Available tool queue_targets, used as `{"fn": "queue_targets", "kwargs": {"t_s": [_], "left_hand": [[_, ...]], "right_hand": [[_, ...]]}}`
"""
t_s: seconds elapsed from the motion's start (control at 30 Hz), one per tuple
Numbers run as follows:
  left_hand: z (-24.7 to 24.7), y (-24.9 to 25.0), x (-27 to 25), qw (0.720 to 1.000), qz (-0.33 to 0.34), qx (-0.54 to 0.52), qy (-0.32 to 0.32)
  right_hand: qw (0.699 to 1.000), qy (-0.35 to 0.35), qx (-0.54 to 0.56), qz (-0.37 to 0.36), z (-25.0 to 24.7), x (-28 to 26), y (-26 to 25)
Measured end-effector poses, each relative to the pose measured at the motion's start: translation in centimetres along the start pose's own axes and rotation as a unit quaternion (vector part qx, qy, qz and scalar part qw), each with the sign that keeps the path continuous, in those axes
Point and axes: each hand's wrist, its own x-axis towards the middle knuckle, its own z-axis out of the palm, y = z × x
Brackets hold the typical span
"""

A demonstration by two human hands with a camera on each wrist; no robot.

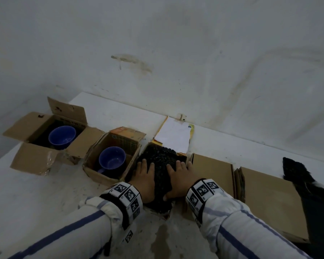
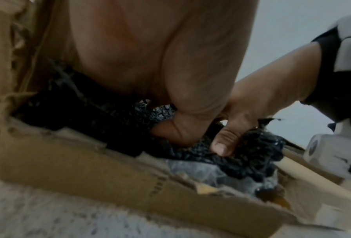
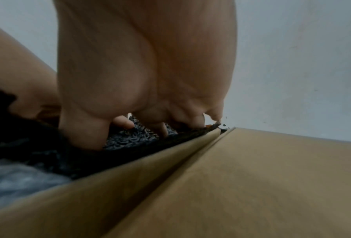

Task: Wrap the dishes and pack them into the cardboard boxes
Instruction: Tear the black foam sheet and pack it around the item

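One box [image 2: 89, 169]: left hand [image 1: 145, 179] presses, right hand [image 1: 178, 182] grips black bubble wrap [image 1: 161, 159].

white sleeves [image 1: 67, 232] with blue stripes, marker-patterned wristbands [image 1: 128, 196]

Head: looking forward and down from above the tabletop [image 1: 36, 212], taking in the left hand [image 1: 144, 176], the right hand [image 1: 178, 178] and the wall [image 1: 176, 53] behind.
Left wrist: sitting low and very near, looking along the left hand into a box [image 2: 78, 169].
Right wrist: sitting equally near, looking along the right hand over flat cardboard [image 3: 252, 177].
Shared: all three are showing the black wrap [image 1: 161, 159].
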Motion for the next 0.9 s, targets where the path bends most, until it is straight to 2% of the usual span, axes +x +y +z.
{"fn": "queue_targets", "kwargs": {"t_s": [0.17,0.43,0.57,0.73,0.9], "left_hand": [[0.5,-0.5,1.4,0.999,0.000,-0.028,-0.025],[1.5,-1.3,1.2,0.995,0.045,-0.087,0.021],[1.2,-1.3,0.6,0.996,0.052,-0.070,0.024],[0.7,-1.2,-0.2,0.998,0.054,-0.013,0.029],[0.3,-1.7,-0.2,0.997,0.030,-0.023,-0.063]], "right_hand": [[0.999,-0.040,-0.032,0.000,-0.9,1.2,0.1],[1.000,-0.021,-0.012,-0.010,-0.9,0.5,0.6],[0.999,-0.033,-0.022,-0.021,-1.4,-0.6,0.0],[0.995,-0.055,-0.081,0.010,-0.2,-0.9,-1.8],[0.996,-0.048,-0.075,0.022,0.5,-0.4,-2.8]]}}
